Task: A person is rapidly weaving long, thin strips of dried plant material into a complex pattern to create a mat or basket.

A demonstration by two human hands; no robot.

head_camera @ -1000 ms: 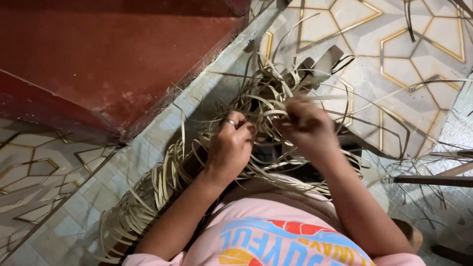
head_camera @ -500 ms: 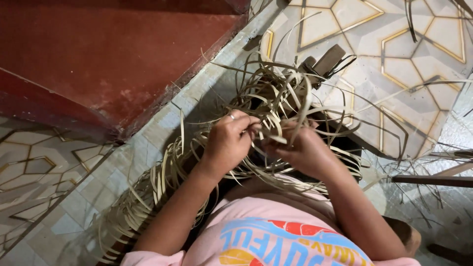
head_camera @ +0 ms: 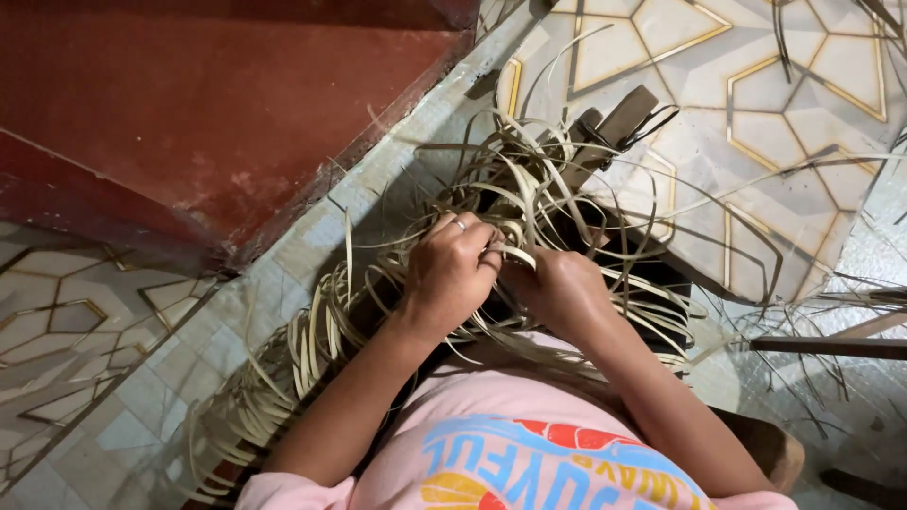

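A tangle of thin pale cane strips [head_camera: 529, 189] curls over my lap and spreads down to the lower left. My left hand [head_camera: 452, 272], a ring on one finger, pinches a strip at the middle of the tangle. My right hand [head_camera: 557, 288] sits right beside it, fingers closed on the same bunch of strips. The two hands almost touch. A dark wooden piece [head_camera: 614, 127] sticks up out of the strips beyond my hands. What lies under the strips is hidden.
A dark red raised slab [head_camera: 189, 104] fills the upper left. Patterned floor tiles with gold star lines [head_camera: 756, 113] lie at the upper right. A dark bar [head_camera: 831, 347] and loose strips lie at the right. More strips pile at the lower left [head_camera: 255, 406].
My right hand has come down and toward me, closer to my left hand. The strips have shifted with it.
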